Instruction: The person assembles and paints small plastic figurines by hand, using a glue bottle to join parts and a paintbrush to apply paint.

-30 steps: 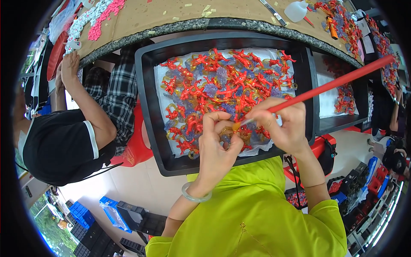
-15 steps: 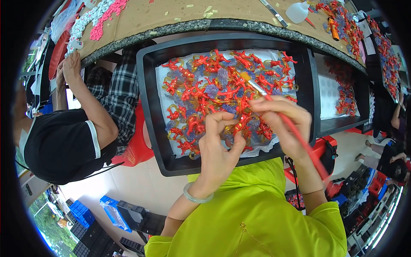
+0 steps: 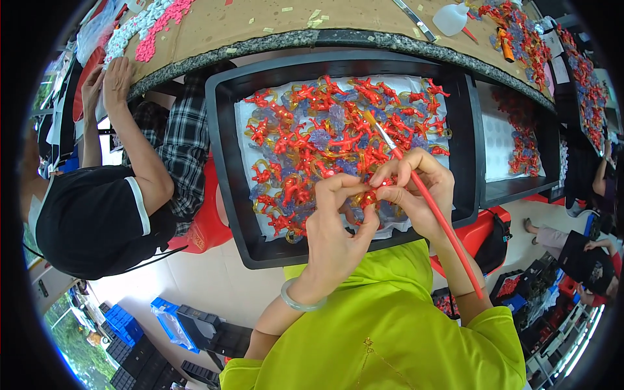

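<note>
A black tray lined with white sheeting lies in front of me, covered with small glossy red figurines joined to yellow and purple translucent parts. Over its near side, my left hand pinches one red figurine between thumb and fingers. My right hand meets it from the right, its thumb and fingertip closed at the same figurine. Across that hand rests a paintbrush with a red handle, held bristles-up and pointing at the far left. Fingers hide much of the held figurine.
Beyond the tray runs a stone-edged table with pink and white pieces, a white bottle and more figurines. At the left sits a co-worker with hands at the table. Another black tray stands to the right, near a red stool.
My right hand has come down and left to the figurine, turning the paintbrush steeper. My left hand has barely moved. The co-worker's hands have shifted farther up the table.
</note>
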`<state>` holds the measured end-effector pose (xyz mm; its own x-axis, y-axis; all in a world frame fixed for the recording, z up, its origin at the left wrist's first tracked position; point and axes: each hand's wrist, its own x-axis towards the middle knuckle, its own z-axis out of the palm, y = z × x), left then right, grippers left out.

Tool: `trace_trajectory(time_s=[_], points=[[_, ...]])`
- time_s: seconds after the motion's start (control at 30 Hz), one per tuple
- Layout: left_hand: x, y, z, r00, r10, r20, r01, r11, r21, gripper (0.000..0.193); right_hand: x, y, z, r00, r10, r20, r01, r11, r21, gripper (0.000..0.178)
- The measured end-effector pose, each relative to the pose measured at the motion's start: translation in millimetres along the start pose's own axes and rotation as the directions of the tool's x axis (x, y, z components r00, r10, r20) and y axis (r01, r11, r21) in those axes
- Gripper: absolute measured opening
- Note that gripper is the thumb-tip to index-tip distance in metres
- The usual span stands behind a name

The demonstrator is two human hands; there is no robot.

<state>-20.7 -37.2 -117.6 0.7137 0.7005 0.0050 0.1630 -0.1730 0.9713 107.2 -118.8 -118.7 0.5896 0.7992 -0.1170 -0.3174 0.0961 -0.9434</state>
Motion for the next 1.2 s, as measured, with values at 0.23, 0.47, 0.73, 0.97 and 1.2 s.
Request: trace_trajectory(time_s=[0.23,0.47,0.73,0.97,1.2], points=[[4.9,-5.1,-17.2,0.868,-0.241,0.433,0.494,0.495,-0.715,0.077,8.7,2.0,-5.6,0.963,-0.257,0.081,0.251,0.965,0.083,0.029],[2.4,-9.8,-14.6,0.897,-0.214,0.387,0.433,0.600,-0.673,0.045,11.5,2.7,-8.6,0.962,-0.246,0.120,0.242,0.969,0.046,0.024],[-0.9,-14.9,-17.1,0.913,-0.287,0.289,0.407,0.673,-0.618,0.036,-2.7,-25.4,-18.2,0.935,-0.355,0.002,0.330,0.866,-0.377,0.043],[0.3,-11.9,-14.1,0.953,-0.242,0.183,0.304,0.770,-0.561,0.037,-4.1,-35.1,-15.3,0.909,-0.343,0.237,0.417,0.740,-0.528,0.026],[-2.0,-13.0,-14.1,0.973,-0.179,0.145,0.226,0.862,-0.453,0.034,2.9,-49.6,-5.0,0.877,-0.379,0.296,0.480,0.662,-0.575,0.013]])
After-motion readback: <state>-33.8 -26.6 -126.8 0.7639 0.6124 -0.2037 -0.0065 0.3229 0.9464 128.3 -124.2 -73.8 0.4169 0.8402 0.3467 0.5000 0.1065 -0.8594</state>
